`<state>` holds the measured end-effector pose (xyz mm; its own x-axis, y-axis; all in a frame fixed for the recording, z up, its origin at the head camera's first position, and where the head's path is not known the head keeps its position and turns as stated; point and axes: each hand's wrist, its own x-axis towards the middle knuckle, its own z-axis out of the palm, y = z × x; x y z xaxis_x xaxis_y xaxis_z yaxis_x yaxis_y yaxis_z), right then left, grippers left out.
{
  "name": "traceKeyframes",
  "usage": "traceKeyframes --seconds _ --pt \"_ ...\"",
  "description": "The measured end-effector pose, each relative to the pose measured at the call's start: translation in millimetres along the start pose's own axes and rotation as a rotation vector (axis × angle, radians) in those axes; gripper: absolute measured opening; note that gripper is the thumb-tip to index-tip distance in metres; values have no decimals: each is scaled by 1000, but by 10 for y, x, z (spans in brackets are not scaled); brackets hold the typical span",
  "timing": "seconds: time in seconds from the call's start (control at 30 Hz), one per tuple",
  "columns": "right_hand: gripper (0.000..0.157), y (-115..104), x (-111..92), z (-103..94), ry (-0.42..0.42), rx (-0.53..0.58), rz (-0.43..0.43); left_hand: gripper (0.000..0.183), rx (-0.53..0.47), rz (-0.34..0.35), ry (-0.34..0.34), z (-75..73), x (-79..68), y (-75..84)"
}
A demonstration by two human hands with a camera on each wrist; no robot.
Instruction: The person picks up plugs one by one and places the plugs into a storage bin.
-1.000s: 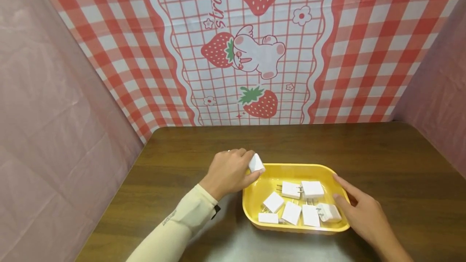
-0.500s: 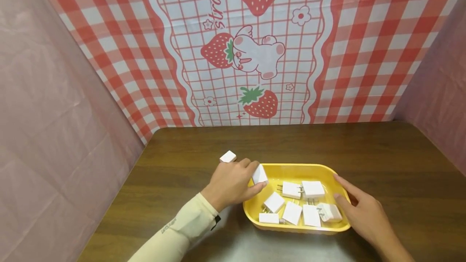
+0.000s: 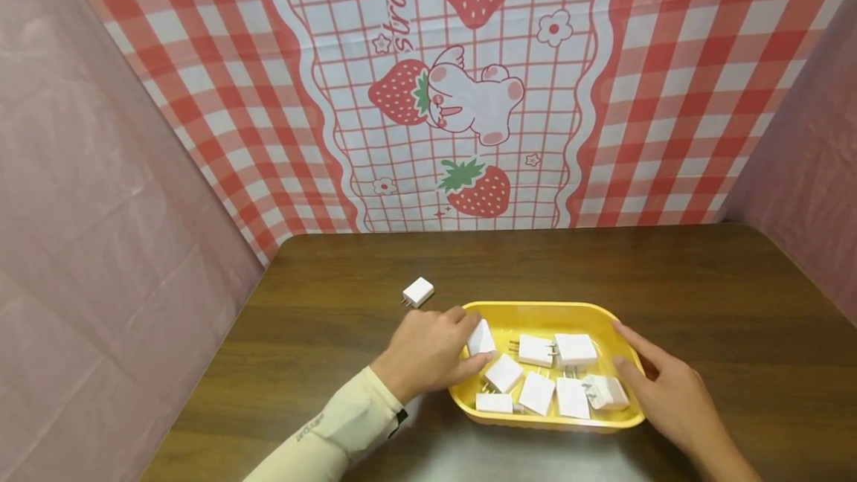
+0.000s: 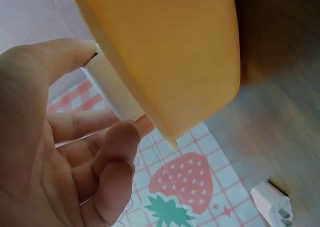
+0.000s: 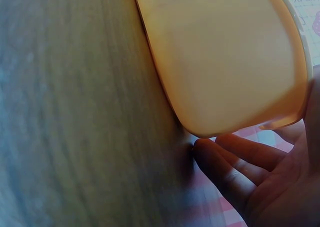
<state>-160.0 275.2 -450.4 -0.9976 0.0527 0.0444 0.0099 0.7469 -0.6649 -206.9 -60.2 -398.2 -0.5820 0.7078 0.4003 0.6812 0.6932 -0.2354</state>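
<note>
My left hand [image 3: 431, 348] pinches a white plug-in charger [image 3: 480, 339] between thumb and fingers, over the left end of a yellow tray [image 3: 535, 306]. In the left wrist view the pinched charger [image 4: 112, 82] is beside the tray's rim, partly covered by its wall. Several more white chargers [image 3: 537, 393] with metal prongs lie loose in the tray. At the tray's right end, my right hand [image 3: 669, 389] holds the rim, thumb over the edge. From the right wrist, the fingers [image 5: 225, 179] show against the tray's outer wall [image 5: 225, 77].
One white charger [image 3: 418, 292] lies on the brown wooden table [image 3: 321, 318], behind my left hand, prongs pointing left. A strawberry-print checked cloth [image 3: 469, 95] hangs along the back edge. Pink cloth [image 3: 120, 169] hangs at the left side.
My left hand has come down and slightly right with its charger, into the tray's left end. The charger on the table behind it has come into full view. The right hand stays put.
</note>
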Motion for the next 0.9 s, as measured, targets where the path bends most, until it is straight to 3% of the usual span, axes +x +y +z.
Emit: traceKeyframes --seconds 0.3,0.9 --pt "55 1 -4 10 18 7 -6 46 -3 2 -52 17 -17 48" --pt "55 -3 -11 14 20 11 -11 29 -48 31 -25 61 -57 39"
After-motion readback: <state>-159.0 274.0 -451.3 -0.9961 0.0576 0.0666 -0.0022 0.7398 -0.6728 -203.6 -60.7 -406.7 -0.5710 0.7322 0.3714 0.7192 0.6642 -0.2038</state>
